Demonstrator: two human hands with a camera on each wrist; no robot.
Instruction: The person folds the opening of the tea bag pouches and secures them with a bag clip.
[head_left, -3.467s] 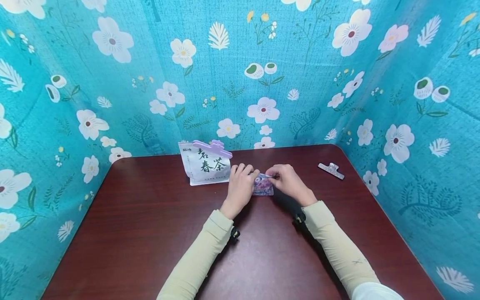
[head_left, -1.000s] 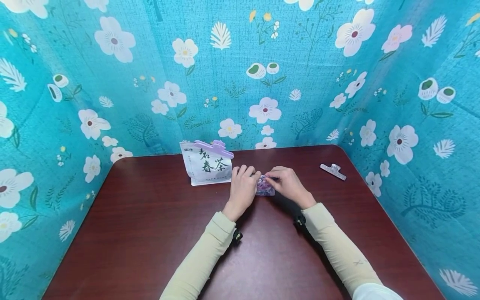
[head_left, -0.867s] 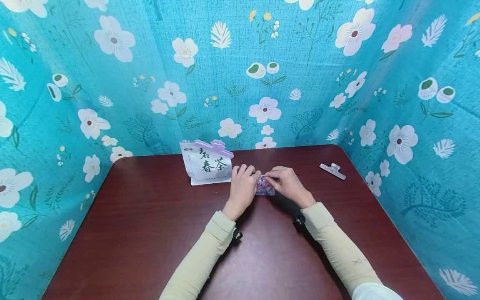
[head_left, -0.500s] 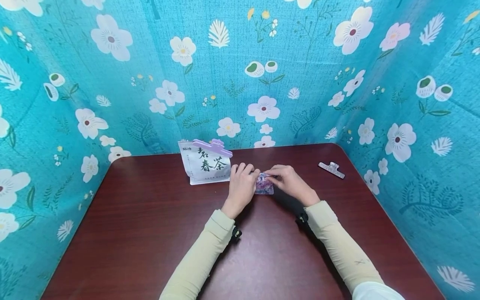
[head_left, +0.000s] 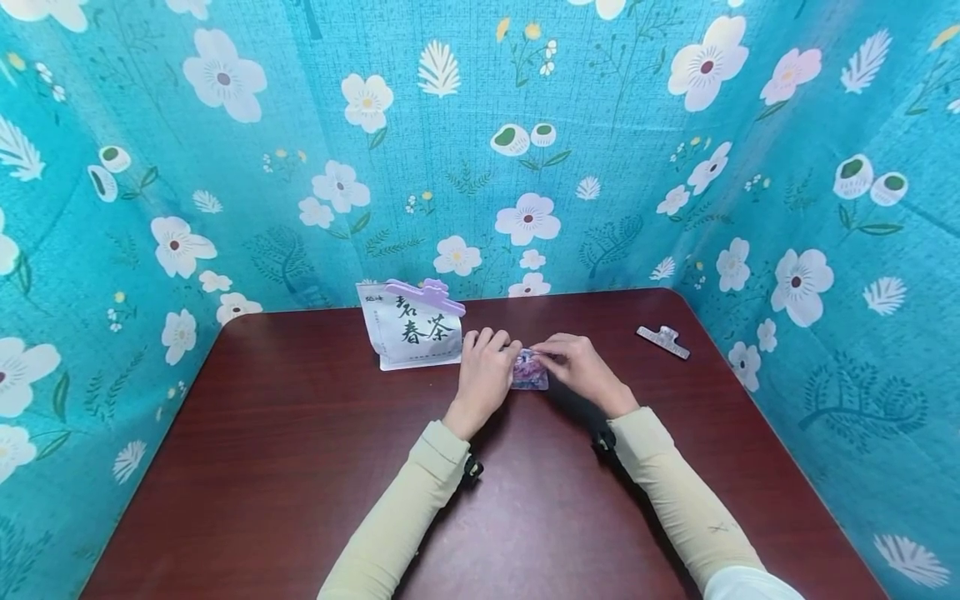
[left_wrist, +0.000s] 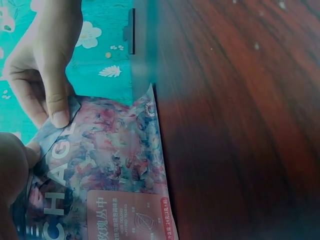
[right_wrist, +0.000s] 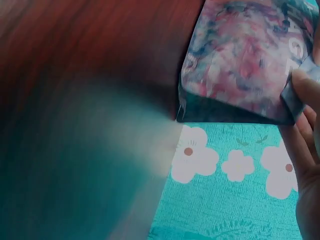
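A small tea pouch with a pink, purple and blue floral print stands upright on the table between my hands. In the left wrist view, the top edge of the pouch is folded over at a corner. My right hand pinches that folded corner between thumb and fingers, as the right wrist view of the hand also shows. My left hand holds the other side of the top edge; its thumb lies on the fold and its other fingers are mostly hidden there.
A white tea bag with dark lettering, closed by a purple clip, stands just left of my left hand. A clear silvery clip lies at the right rear of the table. A floral teal curtain encloses the back and sides.
Both hands stay at the pouch's top edge. Since the earliest frame, my right fingers have shifted slightly and the pale folded strip shows less. The bag and both clips have stayed put.
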